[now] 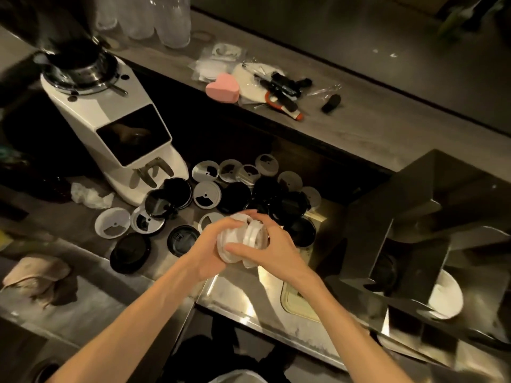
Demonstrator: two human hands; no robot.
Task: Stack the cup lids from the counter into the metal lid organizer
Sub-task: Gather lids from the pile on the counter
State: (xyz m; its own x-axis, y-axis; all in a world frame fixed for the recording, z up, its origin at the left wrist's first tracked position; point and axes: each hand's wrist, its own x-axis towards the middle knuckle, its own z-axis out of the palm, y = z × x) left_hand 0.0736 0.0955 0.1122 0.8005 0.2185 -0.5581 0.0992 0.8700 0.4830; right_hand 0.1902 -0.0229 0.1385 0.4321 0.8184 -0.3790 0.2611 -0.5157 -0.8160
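Both my hands hold a small stack of clear white cup lids (250, 236) above the counter's front edge. My left hand (214, 244) grips the stack from the left, and my right hand (272, 251) curls round it from the right. Behind the hands, several clear lids (206, 194) and black lids (130, 251) lie scattered on the counter. The metal lid organizer (414, 217) stands at the right, with a black lid stack (387, 269) and white lids (446, 294) in its slots.
A white coffee grinder (116, 123) stands at the left behind the lids. A crumpled tissue (90, 196) and a cloth (36, 275) lie left. On the raised shelf behind sit a pink heart-shaped box (222, 87), small tools (284, 88) and plastic cups (166, 20).
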